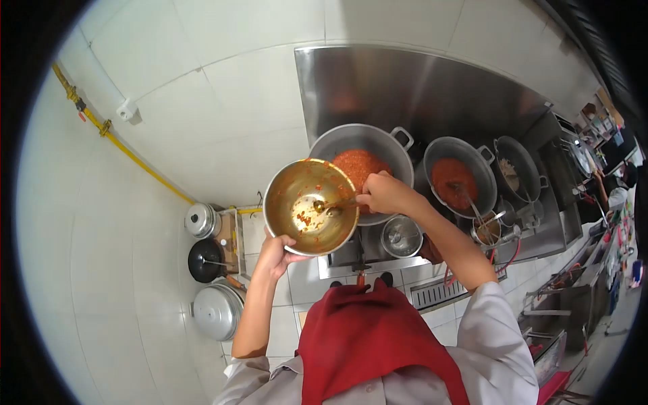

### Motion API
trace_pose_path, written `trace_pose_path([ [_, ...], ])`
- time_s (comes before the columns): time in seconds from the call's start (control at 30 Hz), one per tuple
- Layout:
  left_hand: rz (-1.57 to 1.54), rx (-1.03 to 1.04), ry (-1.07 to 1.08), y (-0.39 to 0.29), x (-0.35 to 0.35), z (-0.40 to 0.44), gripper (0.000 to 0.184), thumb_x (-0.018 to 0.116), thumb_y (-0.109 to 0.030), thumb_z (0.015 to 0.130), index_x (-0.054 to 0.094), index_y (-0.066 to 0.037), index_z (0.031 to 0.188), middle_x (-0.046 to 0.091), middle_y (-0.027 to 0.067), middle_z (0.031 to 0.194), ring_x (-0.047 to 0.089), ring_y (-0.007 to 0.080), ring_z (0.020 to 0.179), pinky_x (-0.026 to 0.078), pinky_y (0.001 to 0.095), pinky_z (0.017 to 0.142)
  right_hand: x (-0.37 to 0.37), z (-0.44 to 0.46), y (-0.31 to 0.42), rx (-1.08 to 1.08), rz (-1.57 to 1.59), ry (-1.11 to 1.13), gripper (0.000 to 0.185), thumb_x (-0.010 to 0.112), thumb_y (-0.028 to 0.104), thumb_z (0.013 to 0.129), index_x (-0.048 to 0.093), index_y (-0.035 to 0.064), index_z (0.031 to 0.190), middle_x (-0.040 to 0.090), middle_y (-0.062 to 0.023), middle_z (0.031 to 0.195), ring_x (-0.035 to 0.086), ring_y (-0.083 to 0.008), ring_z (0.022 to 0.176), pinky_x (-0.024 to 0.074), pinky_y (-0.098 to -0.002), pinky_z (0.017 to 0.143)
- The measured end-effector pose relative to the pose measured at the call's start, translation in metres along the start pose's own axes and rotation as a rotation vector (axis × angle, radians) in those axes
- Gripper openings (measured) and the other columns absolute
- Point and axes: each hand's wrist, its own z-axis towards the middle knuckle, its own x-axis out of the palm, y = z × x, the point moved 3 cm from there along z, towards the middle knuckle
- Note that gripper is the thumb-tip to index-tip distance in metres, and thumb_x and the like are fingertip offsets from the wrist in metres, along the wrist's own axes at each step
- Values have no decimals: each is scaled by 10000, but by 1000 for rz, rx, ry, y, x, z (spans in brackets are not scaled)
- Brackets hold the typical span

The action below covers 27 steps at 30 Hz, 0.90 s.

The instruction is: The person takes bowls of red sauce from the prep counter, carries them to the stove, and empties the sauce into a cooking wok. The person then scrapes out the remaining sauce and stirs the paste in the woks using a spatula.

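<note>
My left hand grips the lower rim of a metal bowl, thumb over the edge. The bowl is tilted toward me, with reddish scraps and a little oily liquid inside. My right hand is closed round the handle of a spoon, whose head is inside the bowl. Behind both, a large pot holds red chunky sauce. The bowl overlaps the left side of this pot in view. A small metal pot is below my right forearm.
Right of my right hand are a pot of red sauce with a ladle and another pot with pale food. Lidded pots and a black wok stand at the left. A yellow pipe runs along the wall.
</note>
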Motion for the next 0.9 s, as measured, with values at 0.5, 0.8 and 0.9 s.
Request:
trace_pose_path([
  [0.5,-186,-220,-295,126,-142,-89,502,481,52,841,396,181,1319,563,310,1256,677,448,1039,670,546,748,85,-45,-73,14,1109,397,537,474,407,1077,563,-19,1390,620,-141,1381,619,-215,1246,516,-333,985],
  [0.8,-101,-321,-293,213,-195,-6,485,503,46,813,427,116,1287,604,265,1152,715,401,850,676,456,592,200,-42,-134,346,603,-236,578,730,414,895,536,-36,1202,705,-203,1117,719,-319,973,561,-392,813],
  [0.9,5,-286,-301,217,-185,9,413,499,37,815,504,106,1222,609,239,1163,677,389,970,661,521,716,229,15,-85,193,238,-429,688,780,307,844,347,-20,1267,674,-216,912,726,-305,773,576,-402,637],
])
